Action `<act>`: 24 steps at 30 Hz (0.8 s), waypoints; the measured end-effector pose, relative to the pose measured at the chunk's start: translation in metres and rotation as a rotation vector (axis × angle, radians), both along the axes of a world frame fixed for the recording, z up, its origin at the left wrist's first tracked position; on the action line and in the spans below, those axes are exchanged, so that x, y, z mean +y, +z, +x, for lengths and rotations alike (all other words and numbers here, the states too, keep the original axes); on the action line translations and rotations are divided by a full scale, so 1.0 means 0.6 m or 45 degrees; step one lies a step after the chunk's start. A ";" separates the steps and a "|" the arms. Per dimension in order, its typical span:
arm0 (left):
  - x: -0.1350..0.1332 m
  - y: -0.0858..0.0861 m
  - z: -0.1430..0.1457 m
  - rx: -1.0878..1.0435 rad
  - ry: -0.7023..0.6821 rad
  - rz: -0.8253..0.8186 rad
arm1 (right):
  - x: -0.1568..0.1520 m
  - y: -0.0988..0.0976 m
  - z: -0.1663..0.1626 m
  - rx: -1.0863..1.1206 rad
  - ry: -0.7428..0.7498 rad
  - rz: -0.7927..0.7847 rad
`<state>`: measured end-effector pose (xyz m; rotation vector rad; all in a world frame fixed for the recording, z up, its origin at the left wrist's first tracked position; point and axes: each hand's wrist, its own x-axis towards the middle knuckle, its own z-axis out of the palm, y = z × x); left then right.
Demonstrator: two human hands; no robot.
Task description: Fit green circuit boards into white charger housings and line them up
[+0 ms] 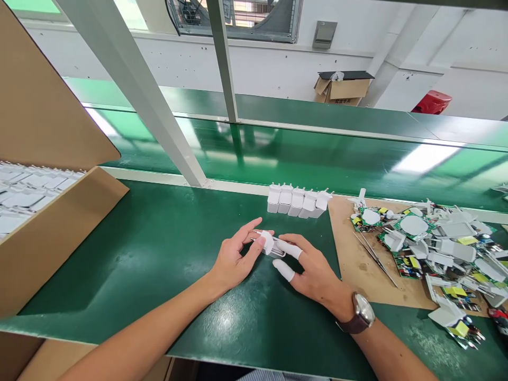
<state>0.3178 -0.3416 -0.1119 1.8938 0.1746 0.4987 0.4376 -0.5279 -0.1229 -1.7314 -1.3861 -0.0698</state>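
Note:
My left hand [237, 259] pinches a small white plastic housing piece [268, 243] between thumb and fingers, a little above the green tabletop. Thin metal-looking strips show along the piece; its far side is hidden. White finger cots cover the thumb and index finger of my right hand [311, 267]. That index finger rests against the right end of the piece, while the thumb lies just below it, fingers apart. Just beyond my hands stands a row of several white adapter housings [297, 202], side by side.
To the right, a brown board [357, 267] carries metal tweezers [375, 259] and a heap of circuit boards with white plastic parts [440, 238]. An open cardboard box [67, 211] of white pieces is at left. A pale post [138, 90] rises behind the table's back edge.

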 end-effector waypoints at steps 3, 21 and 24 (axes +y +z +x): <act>0.000 0.000 0.000 0.020 0.007 -0.002 | 0.005 0.002 -0.004 -0.106 -0.044 -0.026; 0.006 -0.006 -0.001 0.023 0.041 0.066 | 0.010 -0.002 -0.004 0.240 0.069 -0.059; 0.009 -0.010 -0.002 0.033 0.044 0.060 | 0.018 -0.003 -0.007 0.223 0.111 -0.190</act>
